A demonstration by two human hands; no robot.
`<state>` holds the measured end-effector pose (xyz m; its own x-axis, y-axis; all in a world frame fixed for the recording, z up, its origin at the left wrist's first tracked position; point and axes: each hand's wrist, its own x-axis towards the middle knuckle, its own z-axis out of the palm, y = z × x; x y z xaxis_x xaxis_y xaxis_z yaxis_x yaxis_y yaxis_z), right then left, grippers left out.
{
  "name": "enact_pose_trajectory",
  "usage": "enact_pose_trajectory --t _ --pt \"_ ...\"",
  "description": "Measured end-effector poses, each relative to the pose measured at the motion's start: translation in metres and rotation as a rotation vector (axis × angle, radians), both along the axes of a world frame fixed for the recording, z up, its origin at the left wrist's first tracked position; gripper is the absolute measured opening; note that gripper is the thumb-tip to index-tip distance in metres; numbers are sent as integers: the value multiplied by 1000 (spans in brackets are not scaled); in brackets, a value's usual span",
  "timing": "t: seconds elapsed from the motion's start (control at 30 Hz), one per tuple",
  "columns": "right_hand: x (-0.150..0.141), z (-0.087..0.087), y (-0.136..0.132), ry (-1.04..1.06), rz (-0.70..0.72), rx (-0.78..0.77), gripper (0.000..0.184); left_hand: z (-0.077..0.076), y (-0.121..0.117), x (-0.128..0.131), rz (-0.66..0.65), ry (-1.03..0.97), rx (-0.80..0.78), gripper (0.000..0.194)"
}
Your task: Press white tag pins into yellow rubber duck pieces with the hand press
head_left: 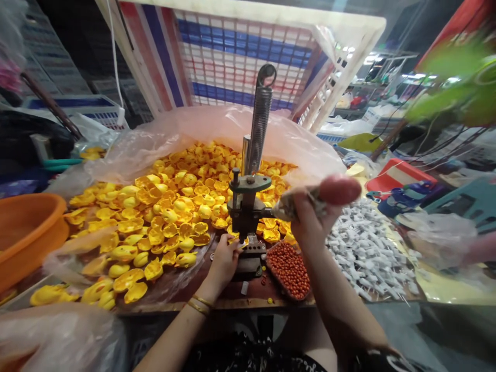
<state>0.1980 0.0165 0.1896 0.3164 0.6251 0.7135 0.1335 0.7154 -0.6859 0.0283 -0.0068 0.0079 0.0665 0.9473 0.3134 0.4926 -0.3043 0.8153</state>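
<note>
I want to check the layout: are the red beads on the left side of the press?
No, the red beads lie to the right of the press, between it and the white parts.

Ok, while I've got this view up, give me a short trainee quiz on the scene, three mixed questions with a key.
1. What does the right hand grip?
a) the rim of the orange plastic tub
b) the wrapped lever of the dark metal press
c) the steel coil spring

2. True or false: the small orange-red beads lie between the press and the heap of white plastic pieces.

3. Fill in the colour: the left hand holds a ____ piece at the press.

Key: 1 b; 2 true; 3 yellow.
</note>
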Motion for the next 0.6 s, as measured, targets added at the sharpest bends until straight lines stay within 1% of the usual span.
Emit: enact_pose_trajectory --t 0.1,0.17,0.23,0.33,0.37,0.4,0.43,0.47,0.53,0.57,0.6 --pt "1 14 29 -24 40 -91 26 2 -2 1 -1 -14 -13 15" --pt "-1 19 36 -15 61 -110 26 4 -3 2 8 -32 -28 14" --pt "-6 14 22 36 34 -68 25 5 -4 2 21 -62 -45 15" --pt "-9 -3 -6 116 -13 54 25 5 -3 2 38 -121 -84 16" --pt "-7 -6 -8 121 -19 63 26 5 -2 1 47 -144 -102 17" --pt "-5 -7 -2 113 -6 40 27 5 -1 0 58 -169 -123 17" --pt "-2 -5 10 98 25 -14 27 6 -1 -1 72 -195 -148 16" --pt "2 -1 28 89 75 -92 27 7 -1 -2 87 -223 -176 15" --pt "10 4 71 94 209 -258 31 10 -2 -6 108 -289 -247 18" --pt "15 4 89 103 255 -324 33 12 -4 -9 110 -328 -289 22" --pt "19 0 102 83 272 -362 33 15 -6 -12 107 -370 -335 28"
